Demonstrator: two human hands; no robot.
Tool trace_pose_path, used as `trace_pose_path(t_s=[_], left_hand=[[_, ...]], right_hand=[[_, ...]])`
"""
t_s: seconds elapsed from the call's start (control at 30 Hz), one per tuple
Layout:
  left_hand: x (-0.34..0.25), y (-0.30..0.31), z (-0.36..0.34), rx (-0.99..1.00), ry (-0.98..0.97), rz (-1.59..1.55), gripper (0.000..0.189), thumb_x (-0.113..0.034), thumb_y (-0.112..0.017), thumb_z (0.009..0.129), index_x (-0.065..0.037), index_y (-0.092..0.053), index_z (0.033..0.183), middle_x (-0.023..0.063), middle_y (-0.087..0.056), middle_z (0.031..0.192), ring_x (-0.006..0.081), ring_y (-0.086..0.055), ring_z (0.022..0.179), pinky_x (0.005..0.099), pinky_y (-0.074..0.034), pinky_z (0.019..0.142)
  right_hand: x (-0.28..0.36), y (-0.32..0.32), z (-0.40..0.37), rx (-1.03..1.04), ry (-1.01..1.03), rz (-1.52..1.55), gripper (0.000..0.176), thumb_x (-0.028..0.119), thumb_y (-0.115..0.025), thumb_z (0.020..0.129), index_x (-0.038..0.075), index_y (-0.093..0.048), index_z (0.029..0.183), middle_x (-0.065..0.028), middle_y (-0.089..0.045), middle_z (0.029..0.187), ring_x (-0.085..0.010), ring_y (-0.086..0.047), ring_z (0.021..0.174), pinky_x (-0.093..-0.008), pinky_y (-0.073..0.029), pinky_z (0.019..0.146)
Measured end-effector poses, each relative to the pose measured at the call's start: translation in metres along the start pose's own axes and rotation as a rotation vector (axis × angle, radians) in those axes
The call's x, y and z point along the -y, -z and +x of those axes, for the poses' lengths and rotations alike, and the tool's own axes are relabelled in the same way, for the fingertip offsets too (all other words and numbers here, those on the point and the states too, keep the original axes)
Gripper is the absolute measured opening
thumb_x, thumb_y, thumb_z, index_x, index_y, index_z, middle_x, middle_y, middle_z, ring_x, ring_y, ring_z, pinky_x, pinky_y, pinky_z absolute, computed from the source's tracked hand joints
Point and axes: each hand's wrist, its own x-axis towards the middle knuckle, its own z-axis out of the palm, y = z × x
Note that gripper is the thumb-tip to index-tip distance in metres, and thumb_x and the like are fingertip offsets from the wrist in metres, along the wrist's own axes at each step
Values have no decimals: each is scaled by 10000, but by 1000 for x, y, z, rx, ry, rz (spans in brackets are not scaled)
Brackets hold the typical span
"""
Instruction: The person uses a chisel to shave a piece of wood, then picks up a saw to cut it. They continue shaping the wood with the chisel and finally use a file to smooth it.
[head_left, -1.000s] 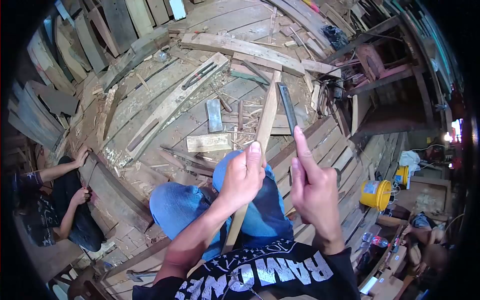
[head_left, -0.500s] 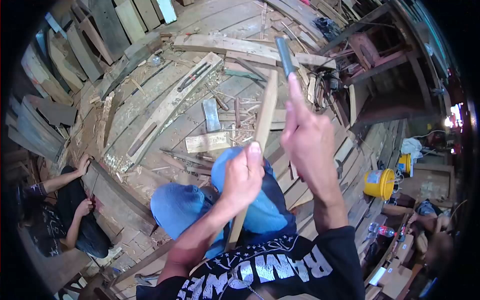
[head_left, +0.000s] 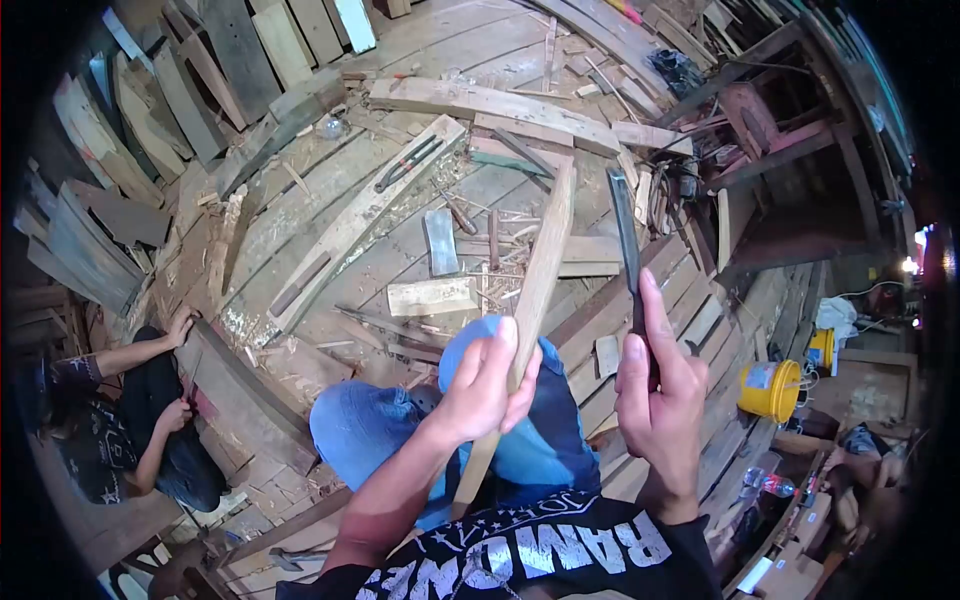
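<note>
My left hand (head_left: 482, 388) is closed around a long, squared wooden stick (head_left: 545, 260). The stick slants up from my lap, past my knees, towards the work area, and its far end narrows. My right hand (head_left: 660, 395) grips the dark handle of a long, flat, square-ended blade like a chisel (head_left: 625, 230), with the index finger stretched along it. The blade points up and away, to the right of the stick and apart from it. Beyond my knees lie a metal axe-like head (head_left: 440, 242) and a pale wood block (head_left: 432, 296).
Wood chips and offcuts litter the plank floor. A long board (head_left: 370, 220) carries a dark clamp-like tool (head_left: 408, 163). Another person (head_left: 130, 420) sits at left, hands on a curved timber (head_left: 245, 395). A yellow bucket (head_left: 768, 392) and plastic bottles (head_left: 770, 483) stand at right.
My right hand has moved down and to the right, drawing the blade away from the stick's end. My left hand still holds the stick. The view has shifted slightly.
</note>
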Motion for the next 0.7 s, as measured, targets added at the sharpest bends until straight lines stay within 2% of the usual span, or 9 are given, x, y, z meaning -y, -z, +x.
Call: trace_pose_path(t_s=[0.07,0.13,0.2,0.23,0.5,0.57,0.67,0.7], left_hand=[[2,5,-1,155,-17,-91,597,-511,-153,1013,-54,-433,750,7,-316,427,113,-319,307,252,-302,317],[3,5,-1,205,-42,-127,618,-539,-155,1002,-57,-420,720,7,-311,416,112,-310,291,245,-301,306],[5,5,-3,313,-4,-207,636,-567,-165,991,-53,-412,709,4,-319,416,103,-311,285,232,-300,300],[5,5,-3,322,-1,-224,649,-587,-171,982,-54,-407,697,-4,-320,410,97,-312,281,222,-299,296],[6,5,-6,349,-9,-225,651,-594,-175,977,-55,-414,702,-14,-315,403,100,-322,290,224,-279,303],[6,7,-6,384,-23,-202,628,-513,-119,1012,-48,-441,739,1,-360,445,109,-372,339,245,-348,354],[4,0,-12,312,22,-93,628,-514,-131,1012,-41,-453,753,9,-396,470,112,-404,380,250,-372,399],[5,-2,-13,318,27,-96,628,-514,-131,1012,-41,-453,753,9,-396,470,112,-404,380,250,-372,399]], right_hand=[[-8,-3,-1,-44,-22,86,463,51,-462,944,23,-420,1404,7,-494,543,-52,-474,449,-223,-393,440],[-10,-3,1,-52,-5,113,471,55,-458,947,6,-396,1412,14,-500,548,-47,-476,443,-214,-398,427],[-9,-4,4,-106,-35,199,507,10,-555,871,-18,-452,1367,-84,-580,577,-143,-560,458,-278,-438,471],[-12,-3,5,-83,-30,198,523,24,-573,866,-22,-445,1371,-87,-604,614,-143,-578,480,-272,-452,485],[-19,-8,14,-33,-9,324,574,49,-624,851,-33,-421,1382,-77,-598,618,-100,-557,500,-255,-447,493],[-26,-12,17,-41,69,382,520,78,-530,905,-82,-386,1379,8,-518,550,-52,-513,456,-199,-396,443],[-24,-8,39,5,87,549,489,64,-536,897,-103,-416,1340,7,-519,554,-56,-520,451,-195,-394,433],[-14,-8,48,-16,44,681,421,52,-569,881,-100,-479,1264,-1,-522,552,-61,-515,435,-199,-385,418]])
